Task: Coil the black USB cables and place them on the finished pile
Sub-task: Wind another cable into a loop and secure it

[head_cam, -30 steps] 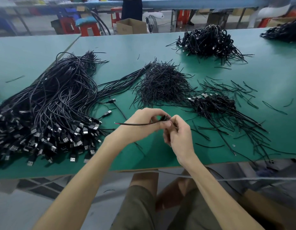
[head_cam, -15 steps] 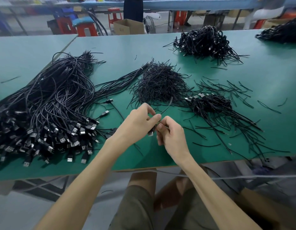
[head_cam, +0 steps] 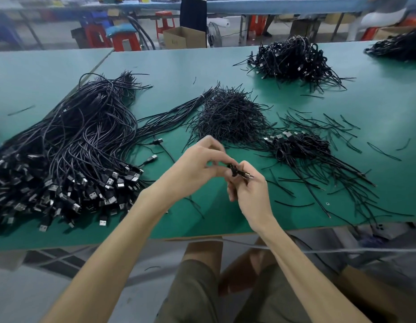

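Above the table, coiled cable between left fingers, right fingers

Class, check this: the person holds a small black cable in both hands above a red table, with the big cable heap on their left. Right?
No: the table is green, not red, as the head view shows. The left hand and right hand do hold the cable, and the heap lies left.
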`<action>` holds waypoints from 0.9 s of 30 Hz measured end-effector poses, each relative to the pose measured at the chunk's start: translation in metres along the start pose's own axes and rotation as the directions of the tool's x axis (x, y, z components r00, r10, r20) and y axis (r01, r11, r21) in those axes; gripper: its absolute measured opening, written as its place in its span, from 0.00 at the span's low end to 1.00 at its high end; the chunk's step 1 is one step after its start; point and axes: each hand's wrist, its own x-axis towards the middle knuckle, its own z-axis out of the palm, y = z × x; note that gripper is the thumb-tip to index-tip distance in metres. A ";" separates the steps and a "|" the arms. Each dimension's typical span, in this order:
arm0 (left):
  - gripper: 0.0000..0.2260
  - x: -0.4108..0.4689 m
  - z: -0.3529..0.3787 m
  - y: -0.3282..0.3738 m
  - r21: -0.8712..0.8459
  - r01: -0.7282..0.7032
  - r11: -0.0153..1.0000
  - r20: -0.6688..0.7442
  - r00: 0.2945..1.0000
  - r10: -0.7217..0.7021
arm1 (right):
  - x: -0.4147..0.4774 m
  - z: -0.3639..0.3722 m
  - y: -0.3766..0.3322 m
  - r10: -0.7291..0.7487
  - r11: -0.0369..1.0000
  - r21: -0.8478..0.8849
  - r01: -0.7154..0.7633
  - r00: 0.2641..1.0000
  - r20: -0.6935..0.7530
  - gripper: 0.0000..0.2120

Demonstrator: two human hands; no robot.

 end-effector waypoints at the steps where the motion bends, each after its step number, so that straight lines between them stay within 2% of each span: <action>1: 0.10 0.001 0.002 0.002 -0.004 -0.026 1.000 0.002 1.000 0.026 | 0.000 0.000 0.000 0.010 1.000 0.025 -0.010 1.000 -0.005 0.19; 5: 0.15 0.005 0.010 0.013 0.092 -0.054 0.994 0.079 0.996 0.047 | 0.001 -0.002 0.002 0.026 0.998 0.052 -0.023 0.998 -0.058 0.11; 8: 0.17 0.006 0.013 0.017 0.314 -0.022 0.949 0.056 0.998 0.005 | 0.003 0.002 0.003 0.034 0.999 -0.012 -0.035 0.997 -0.075 0.16; 10: 0.17 0.007 0.016 0.020 0.427 -0.018 0.904 0.011 1.000 0.014 | 0.003 0.004 0.004 0.071 0.997 0.035 -0.069 0.994 -0.085 0.17; 13: 0.14 0.010 0.022 0.025 0.372 0.020 0.928 -0.053 0.999 -0.001 | 0.002 0.001 0.005 0.101 0.980 0.178 -0.085 0.991 -0.083 0.16; 16: 0.11 0.017 0.027 0.024 0.329 0.162 0.930 -0.149 0.982 -0.118 | 0.002 0.001 0.001 0.075 0.978 0.199 -0.060 0.995 -0.069 0.14; 18: 0.12 0.021 0.029 0.023 0.304 0.322 0.897 -0.167 0.945 -0.283 | 0.000 0.002 -0.003 0.031 0.990 0.138 -0.023 0.998 -0.058 0.15; 21: 0.15 0.025 0.026 0.017 0.313 0.481 0.819 -0.093 0.874 -0.478 | -0.005 0.005 -0.008 -0.052 0.999 0.000 0.052 0.998 -0.044 0.15; 24: 0.19 0.027 0.017 0.011 0.229 0.525 0.819 0.023 0.839 -0.544 | -0.006 0.010 -0.008 -0.139 0.980 -0.150 0.130 0.989 -0.049 0.14; 27: 0.21 0.026 0.012 0.009 0.179 0.515 0.838 0.033 0.848 -0.528 | -0.006 0.011 -0.005 -0.146 0.961 -0.247 0.123 0.986 -0.078 0.13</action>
